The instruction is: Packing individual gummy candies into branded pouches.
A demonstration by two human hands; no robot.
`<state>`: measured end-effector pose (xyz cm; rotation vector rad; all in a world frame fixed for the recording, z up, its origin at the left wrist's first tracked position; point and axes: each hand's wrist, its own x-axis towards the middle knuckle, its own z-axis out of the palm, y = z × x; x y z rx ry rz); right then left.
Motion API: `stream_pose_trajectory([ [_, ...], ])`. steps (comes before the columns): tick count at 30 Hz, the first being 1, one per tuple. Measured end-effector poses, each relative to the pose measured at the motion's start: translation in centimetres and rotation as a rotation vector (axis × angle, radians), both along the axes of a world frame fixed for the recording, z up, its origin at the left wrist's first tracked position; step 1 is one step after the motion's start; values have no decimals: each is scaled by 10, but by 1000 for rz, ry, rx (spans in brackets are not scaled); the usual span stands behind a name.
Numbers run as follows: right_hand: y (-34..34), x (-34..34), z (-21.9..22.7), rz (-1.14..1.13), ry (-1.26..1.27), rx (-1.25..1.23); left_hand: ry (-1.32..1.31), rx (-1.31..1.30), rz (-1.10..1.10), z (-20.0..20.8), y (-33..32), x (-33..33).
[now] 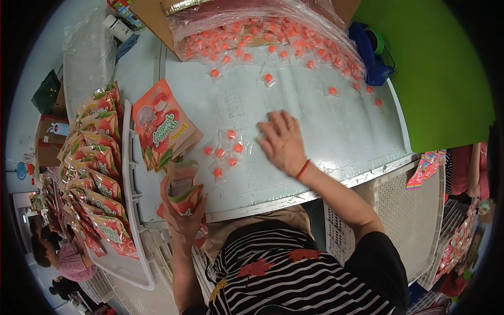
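Note:
My left hand [184,218] is closed round a candy pouch [184,189] in pink and green, its mouth gaping upward, at the table's near edge. My right hand [283,140] hovers over or rests on the tabletop, fingers spread, with nothing seen in it; a red string circles the wrist. Between the hands lies a small group of clear-wrapped red candies [220,152]. Just beyond my left hand, a few flat pink pouches [160,123] lie stacked on the table. Whether the held pouch has candies inside cannot be made out.
A carton lined with a clear plastic bag [210,26] spills many wrapped candies across the table's far side. A white tray [134,220] of filled pouches stands left. A blue tape dispenser [370,52] sits far right. Perforated white crates [404,215] stand below right. Other people are at left and right.

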<state>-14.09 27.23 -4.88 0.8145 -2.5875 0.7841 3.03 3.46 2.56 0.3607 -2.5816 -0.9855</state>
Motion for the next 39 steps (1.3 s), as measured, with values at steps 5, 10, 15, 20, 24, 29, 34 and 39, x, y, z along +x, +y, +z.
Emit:
stream_pose_trajectory([
  [5,-49,27,3,74,-13,-65,17,-29,-10,9,2,-2],
  [10,-32,-33,-9,34,123,-161,85,-102,21,1,-6,10],
  [15,9,-157,-6,-190,144,-81,54,-24,31,-1,-9,11],
  [20,12,-187,-29,-219,152,39,23,-26,65,0,-15,6],
  [24,-20,-151,-17,-56,45,-55,21,-49,71,-9,-18,7],
  [29,-23,-148,-11,-38,-290,-448,2,-38,60,-8,-19,2],
  [34,-36,-205,12,15,-35,-348,-15,-40,67,-8,-20,4],
  [39,-67,-220,-5,173,111,269,-24,-82,84,1,-15,0],
])
